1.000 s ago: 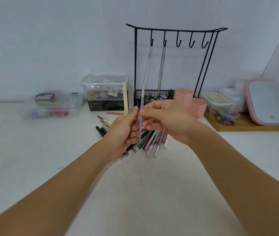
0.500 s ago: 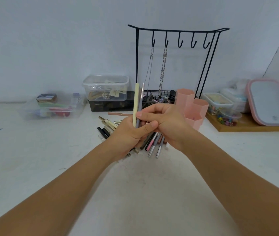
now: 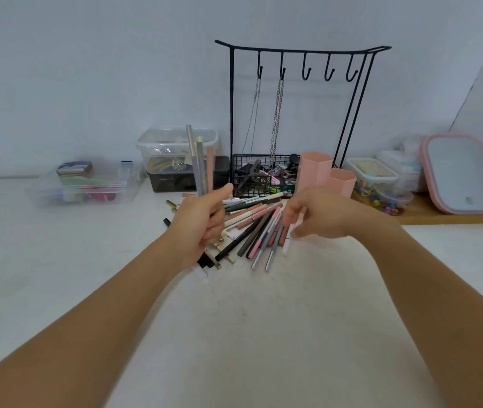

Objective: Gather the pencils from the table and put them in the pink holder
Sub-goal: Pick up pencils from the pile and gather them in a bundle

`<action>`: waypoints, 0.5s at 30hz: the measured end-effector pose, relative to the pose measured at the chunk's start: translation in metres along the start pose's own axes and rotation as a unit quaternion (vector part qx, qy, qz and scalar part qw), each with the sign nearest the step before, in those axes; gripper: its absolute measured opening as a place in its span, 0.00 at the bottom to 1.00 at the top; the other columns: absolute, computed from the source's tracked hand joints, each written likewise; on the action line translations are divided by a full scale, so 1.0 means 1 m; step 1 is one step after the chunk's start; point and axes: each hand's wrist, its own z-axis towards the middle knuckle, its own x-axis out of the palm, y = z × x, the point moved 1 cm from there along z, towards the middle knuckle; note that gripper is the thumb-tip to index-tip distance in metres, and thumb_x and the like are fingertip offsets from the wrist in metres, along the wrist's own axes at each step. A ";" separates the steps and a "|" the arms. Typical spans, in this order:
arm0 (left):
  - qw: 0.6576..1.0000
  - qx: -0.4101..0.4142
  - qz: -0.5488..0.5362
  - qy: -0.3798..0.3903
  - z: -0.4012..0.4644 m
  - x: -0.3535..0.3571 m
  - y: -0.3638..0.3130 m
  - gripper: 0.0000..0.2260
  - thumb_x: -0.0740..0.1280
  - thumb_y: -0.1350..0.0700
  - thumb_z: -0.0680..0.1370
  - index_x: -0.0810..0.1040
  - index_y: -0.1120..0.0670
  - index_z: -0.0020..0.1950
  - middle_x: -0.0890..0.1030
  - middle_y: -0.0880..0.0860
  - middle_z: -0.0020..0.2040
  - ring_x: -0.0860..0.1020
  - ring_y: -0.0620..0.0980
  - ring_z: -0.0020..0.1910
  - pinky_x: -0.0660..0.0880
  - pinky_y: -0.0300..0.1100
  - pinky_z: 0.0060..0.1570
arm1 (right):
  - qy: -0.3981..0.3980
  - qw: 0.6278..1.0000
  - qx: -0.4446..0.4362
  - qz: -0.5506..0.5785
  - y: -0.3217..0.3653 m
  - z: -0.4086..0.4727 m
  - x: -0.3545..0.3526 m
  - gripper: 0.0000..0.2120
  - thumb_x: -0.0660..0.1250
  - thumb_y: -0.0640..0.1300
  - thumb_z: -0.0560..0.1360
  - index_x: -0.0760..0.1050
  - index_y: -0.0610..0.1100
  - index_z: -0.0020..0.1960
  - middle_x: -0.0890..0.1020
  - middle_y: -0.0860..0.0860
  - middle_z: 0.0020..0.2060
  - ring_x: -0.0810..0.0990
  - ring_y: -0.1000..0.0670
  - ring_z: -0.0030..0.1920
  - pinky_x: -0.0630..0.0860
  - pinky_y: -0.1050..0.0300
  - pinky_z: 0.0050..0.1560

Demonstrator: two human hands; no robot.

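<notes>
My left hand [image 3: 202, 222] grips a small bundle of pencils [image 3: 200, 163] that stand upright above the fist, grey, cream and pink ones. A heap of several more pencils [image 3: 256, 228] lies fanned out on the white table between my hands. My right hand [image 3: 319, 214] hovers just above the right end of the heap with loosely curled fingers and holds nothing. The pink holder [image 3: 327, 175], made of hexagonal cups, stands behind my right hand.
A black wire rack [image 3: 296, 113] with hooks, chains and a basket stands behind the heap. Clear plastic boxes [image 3: 87, 184] sit at the back left. A wooden tray [image 3: 452, 216] with small containers and a pink-rimmed mirror [image 3: 464, 175] is at the right.
My hands have come apart. The left hand moved left keeping the bundle upright; the right hand let go of the pencils and dropped toward the heap on the table.
</notes>
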 end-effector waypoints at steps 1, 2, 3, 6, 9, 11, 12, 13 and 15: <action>1.000 -0.005 0.000 -0.003 0.001 -0.002 0.000 0.24 0.65 0.48 0.82 0.60 0.50 0.29 0.59 0.48 0.22 0.56 0.45 0.19 0.51 0.38 0.21 | 0.006 1.000 0.010 -0.020 -0.004 0.001 0.004 0.10 0.77 0.38 0.71 0.84 0.47 0.51 0.82 0.51 0.50 0.74 0.61 0.38 0.71 0.63 0.39; 1.000 -0.009 -0.001 -0.005 0.003 -0.003 0.001 0.24 0.65 0.48 0.82 0.61 0.50 0.29 0.60 0.48 0.23 0.57 0.45 0.19 0.52 0.37 0.20 | 0.007 0.999 0.014 -0.031 -0.006 0.002 0.007 0.11 0.77 0.37 0.71 0.83 0.48 0.50 0.81 0.52 0.50 0.73 0.61 0.38 0.70 0.64 0.37; 1.000 -0.014 -0.006 -0.005 0.003 -0.004 0.002 0.23 0.65 0.48 0.82 0.62 0.51 0.30 0.60 0.48 0.23 0.57 0.45 0.19 0.53 0.36 0.19 | 0.004 0.999 0.013 -0.034 -0.008 0.003 0.009 0.12 0.76 0.36 0.71 0.83 0.49 0.50 0.81 0.52 0.49 0.73 0.61 0.38 0.68 0.65 0.36; 1.000 -0.017 -0.005 0.008 0.004 -0.003 0.003 0.19 0.63 0.47 0.83 0.66 0.51 0.34 0.63 0.49 0.25 0.59 0.44 0.19 0.55 0.34 0.18 | 0.003 0.999 0.004 -0.035 -0.012 0.003 0.010 0.11 0.76 0.36 0.71 0.83 0.49 0.50 0.80 0.53 0.47 0.73 0.60 0.38 0.68 0.66 0.35; 0.999 0.008 0.044 0.007 0.002 0.000 0.004 0.14 0.64 0.48 0.83 0.69 0.53 0.41 0.65 0.49 0.27 0.61 0.45 0.21 0.58 0.35 0.18 | 0.022 0.998 -0.020 -0.050 -0.011 0.003 0.010 0.10 0.75 0.38 0.72 0.82 0.50 0.50 0.80 0.53 0.46 0.72 0.60 0.38 0.67 0.64 0.35; 0.998 0.020 0.057 0.004 0.000 0.002 0.005 0.11 0.65 0.49 0.83 0.72 0.52 0.44 0.65 0.49 0.28 0.62 0.45 0.22 0.59 0.35 0.19 | 0.034 0.997 -0.036 -0.058 -0.007 0.004 0.010 0.09 0.75 0.38 0.73 0.82 0.50 0.49 0.79 0.52 0.45 0.73 0.56 0.39 0.66 0.64 0.34; 0.998 0.023 0.056 0.004 -0.001 0.004 0.005 0.10 0.66 0.49 0.82 0.73 0.51 0.45 0.66 0.49 0.28 0.62 0.45 0.23 0.59 0.35 0.19 | 0.040 0.996 -0.041 -0.061 -0.006 0.004 0.010 0.09 0.75 0.38 0.73 0.83 0.50 0.49 0.79 0.51 0.45 0.73 0.55 0.39 0.66 0.64 0.34; 0.998 0.023 0.054 0.003 -0.001 0.004 0.004 0.10 0.66 0.48 0.82 0.73 0.51 0.44 0.65 0.48 0.28 0.62 0.45 0.23 0.59 0.35 0.19 | 0.045 0.996 -0.044 -0.064 -0.006 0.005 0.010 0.09 0.76 0.38 0.72 0.83 0.49 0.49 0.79 0.50 0.45 0.73 0.55 0.39 0.66 0.64 0.34; 0.999 0.018 0.048 0.001 -0.002 0.004 0.003 0.13 0.67 0.46 0.81 0.71 0.50 0.40 0.63 0.48 0.27 0.61 0.45 0.23 0.59 0.35 0.19 | 0.052 0.995 -0.048 -0.066 -0.005 0.006 0.010 0.09 0.76 0.38 0.72 0.84 0.48 0.49 0.78 0.50 0.45 0.71 0.58 0.37 0.66 0.65 0.34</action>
